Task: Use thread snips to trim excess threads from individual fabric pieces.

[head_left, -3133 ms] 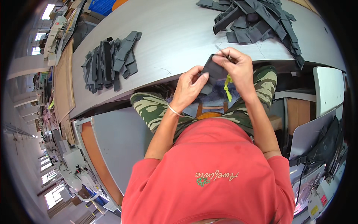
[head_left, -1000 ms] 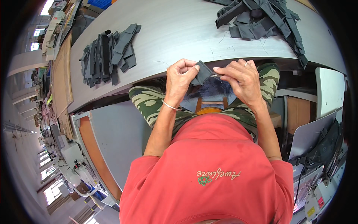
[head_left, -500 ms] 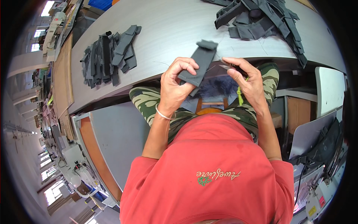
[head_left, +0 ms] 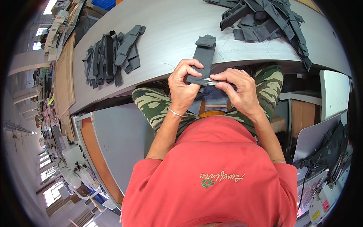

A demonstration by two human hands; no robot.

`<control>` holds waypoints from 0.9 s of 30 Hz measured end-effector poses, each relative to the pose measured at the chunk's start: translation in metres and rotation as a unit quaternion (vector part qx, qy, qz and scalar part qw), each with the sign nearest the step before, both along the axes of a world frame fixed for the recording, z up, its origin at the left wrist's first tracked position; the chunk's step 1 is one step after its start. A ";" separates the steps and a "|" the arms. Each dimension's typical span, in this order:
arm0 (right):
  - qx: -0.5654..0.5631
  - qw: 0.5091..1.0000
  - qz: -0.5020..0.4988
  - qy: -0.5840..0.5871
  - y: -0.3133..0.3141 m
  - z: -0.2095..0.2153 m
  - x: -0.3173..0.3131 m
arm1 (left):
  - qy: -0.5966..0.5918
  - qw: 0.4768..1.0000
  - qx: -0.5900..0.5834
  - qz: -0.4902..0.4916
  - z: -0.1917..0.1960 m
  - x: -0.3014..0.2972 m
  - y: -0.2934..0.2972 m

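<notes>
My left hand [head_left: 183, 85] is closed on a dark grey fabric piece [head_left: 205, 56], thumb below and fingers on top. Its far end, folded over into a thick flap, reaches above the table edge. In my right hand [head_left: 239, 90] is a small pair of thread snips [head_left: 210, 82], pinched between thumb and fingers. The pointed metal blades meet the near right corner of the fabric, beside my left fingertips. Most of the snips' body is hidden inside my right hand.
On the pale table [head_left: 170, 34], a row of grey fabric pieces [head_left: 109, 56] lies to the left. A larger heap of them [head_left: 264, 22] sits at the far right, its strips hanging over the near edge. Loose threads are scattered about. A white board [head_left: 334, 94] stands at the right.
My right hand has moved left with the snips, bringing the blades to the fabric's near corner. The fabric piece has turned more upright, and my left hand has shifted slightly right.
</notes>
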State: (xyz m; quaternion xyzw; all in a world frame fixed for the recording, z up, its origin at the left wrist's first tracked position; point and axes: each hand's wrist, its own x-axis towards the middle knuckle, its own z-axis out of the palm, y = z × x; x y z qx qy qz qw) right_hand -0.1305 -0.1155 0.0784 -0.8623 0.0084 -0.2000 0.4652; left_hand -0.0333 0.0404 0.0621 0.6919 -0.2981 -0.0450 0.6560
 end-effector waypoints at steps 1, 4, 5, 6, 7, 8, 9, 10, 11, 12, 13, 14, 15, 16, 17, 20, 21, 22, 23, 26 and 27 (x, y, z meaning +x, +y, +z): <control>-0.016 1.000 0.001 -0.004 0.000 0.000 0.000 | 0.000 1.000 0.000 0.000 -0.001 -0.001 -0.001; -0.048 0.999 0.005 -0.001 -0.003 0.000 0.000 | -0.001 1.000 -0.005 0.008 -0.003 -0.002 -0.001; -0.064 0.998 0.006 0.007 -0.004 0.001 -0.001 | 0.002 1.000 -0.002 0.012 -0.004 -0.002 0.000; -0.065 0.998 0.006 0.007 -0.005 0.000 -0.001 | 0.004 1.000 0.000 0.015 -0.004 -0.003 0.000; -0.047 0.999 0.000 0.002 -0.005 0.000 -0.002 | 0.005 1.000 0.000 0.016 -0.004 -0.003 0.000; -0.030 1.000 -0.006 -0.004 -0.005 0.000 -0.002 | 0.026 0.999 -0.005 0.021 -0.004 -0.003 0.000; -0.030 1.000 -0.006 -0.003 -0.004 0.001 -0.002 | 0.048 0.998 -0.010 0.025 -0.004 -0.003 -0.001; -0.008 1.000 -0.014 -0.002 -0.002 0.001 -0.002 | 0.048 0.998 -0.010 0.025 -0.005 -0.003 -0.001; 0.014 1.000 -0.022 -0.001 0.000 0.002 -0.002 | 0.032 0.999 -0.004 0.028 -0.007 -0.002 -0.001; 0.014 1.000 -0.022 -0.001 0.001 0.002 -0.001 | 0.016 0.999 0.002 0.031 -0.007 -0.001 -0.001; -0.004 1.000 -0.022 0.003 0.002 0.002 0.000 | 0.016 0.999 0.002 0.031 -0.007 -0.002 -0.001; -0.021 1.000 -0.021 0.006 0.003 0.002 0.000 | 0.009 0.999 0.007 0.032 -0.007 -0.002 -0.001; -0.020 1.000 -0.021 0.006 0.003 0.001 0.000 | 0.003 0.999 0.011 0.033 -0.007 -0.002 -0.001; -0.024 1.000 -0.015 0.007 0.003 0.000 0.000 | 0.003 0.999 0.012 0.033 -0.007 -0.002 -0.001; -0.028 1.000 -0.008 0.007 0.002 -0.001 0.000 | 0.007 0.999 0.007 0.031 -0.008 -0.002 -0.002; -0.048 0.999 -0.002 0.018 -0.002 -0.003 0.001 | 0.010 0.999 0.002 0.033 -0.010 -0.004 -0.002; -0.047 0.999 -0.002 0.019 -0.002 -0.004 0.001 | 0.009 0.999 0.002 0.037 -0.010 -0.004 -0.002; -0.015 1.000 -0.012 0.016 -0.001 -0.004 0.000 | 0.009 0.999 0.002 0.037 -0.010 -0.004 -0.002; 0.017 1.000 -0.021 0.013 -0.001 -0.004 0.000 | 0.019 0.999 0.001 0.043 -0.010 -0.004 -0.002; 0.038 0.999 -0.024 0.022 0.004 0.000 0.000 | -0.003 0.998 0.010 0.056 -0.012 -0.002 -0.002; 0.038 0.999 -0.024 0.022 0.005 0.000 0.000 | -0.035 0.997 0.019 0.061 -0.013 -0.001 -0.002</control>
